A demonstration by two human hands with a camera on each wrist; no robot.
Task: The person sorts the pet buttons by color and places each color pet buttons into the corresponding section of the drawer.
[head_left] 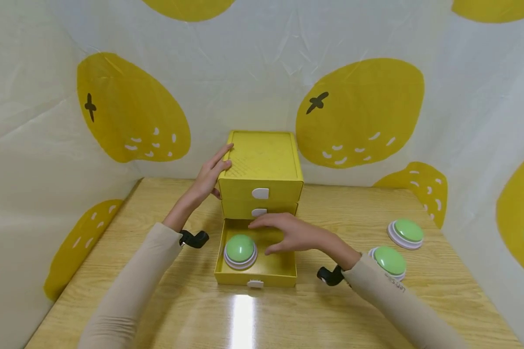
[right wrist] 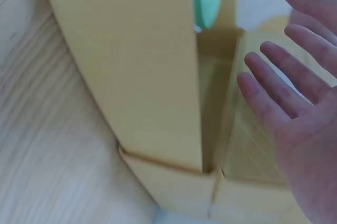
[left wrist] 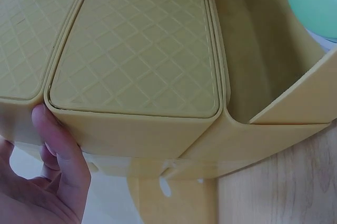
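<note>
Nearest me on the table (head_left: 166,310), the bottom drawer (head_left: 256,274) is pulled out with a green dome button (head_left: 240,249) sitting in its left half, and the right hand (head_left: 294,233) hovers flat over the drawer, fingers spread, its grip on nothing. That button looks like light, hard, smooth plastic, so I'd guess it's slippery on top and easiest to take by the white rim. Further back, the left hand (head_left: 213,173) rests open-fingered against the side of the little yellow drawer cabinet (head_left: 260,167), bracing it; looks light enough to slide.
</note>
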